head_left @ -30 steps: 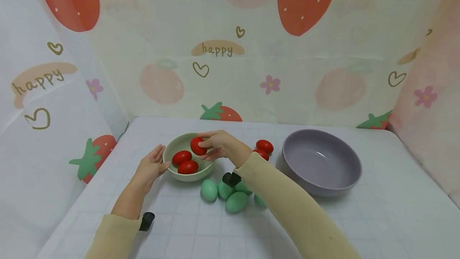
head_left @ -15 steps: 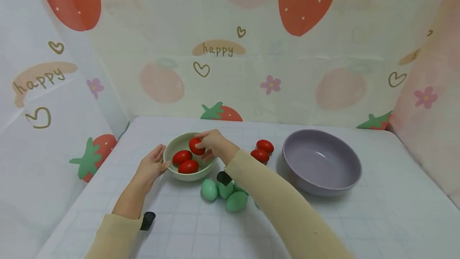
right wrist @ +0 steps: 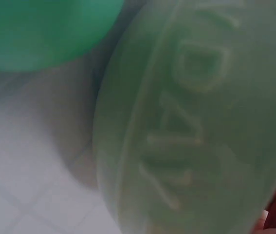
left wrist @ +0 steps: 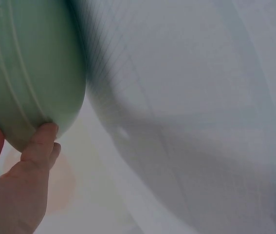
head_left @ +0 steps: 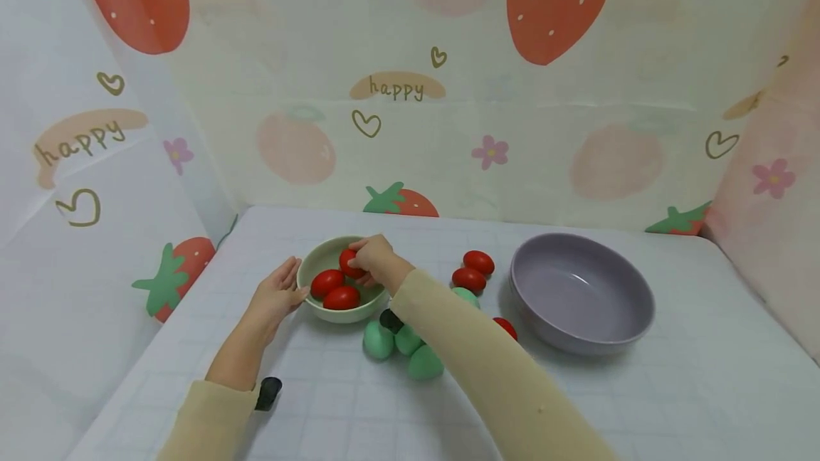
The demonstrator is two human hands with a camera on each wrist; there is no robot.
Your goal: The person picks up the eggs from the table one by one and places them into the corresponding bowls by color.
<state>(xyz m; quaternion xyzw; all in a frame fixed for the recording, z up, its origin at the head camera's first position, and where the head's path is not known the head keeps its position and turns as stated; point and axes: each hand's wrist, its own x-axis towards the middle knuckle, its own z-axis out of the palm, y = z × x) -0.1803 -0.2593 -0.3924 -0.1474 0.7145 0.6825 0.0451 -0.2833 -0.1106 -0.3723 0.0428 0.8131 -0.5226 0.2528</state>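
Observation:
A pale green bowl (head_left: pixel 310 313) stands at the table's left, with two red eggs (head_left: pixel 342 298) lying in it. My left hand (head_left: pixel 273 299) holds the bowl's left rim. In the left wrist view its fingers touch the outer wall of the bowl (left wrist: pixel 35 63). My right hand (head_left: pixel 378 260) reaches over the far right rim and pinches a third red egg (head_left: pixel 349 262) inside the bowl, partly behind the fingers. In the right wrist view the bowl's embossed wall (right wrist: pixel 201 122) hides most of that hand.
Several green eggs (head_left: pixel 378 341) lie in front of the bowl, partly under the right sleeve. Two red eggs (head_left: pixel 470 279) lie to the right, and another red egg (head_left: pixel 506 327) shows beside the sleeve. A larger purple bowl (head_left: pixel 579 297) stands at the right.
My right hand has moved slightly left and deeper into the bowl with the red egg. Its sleeve has shifted, uncovering eggs to the right. The left hand keeps its place on the rim.

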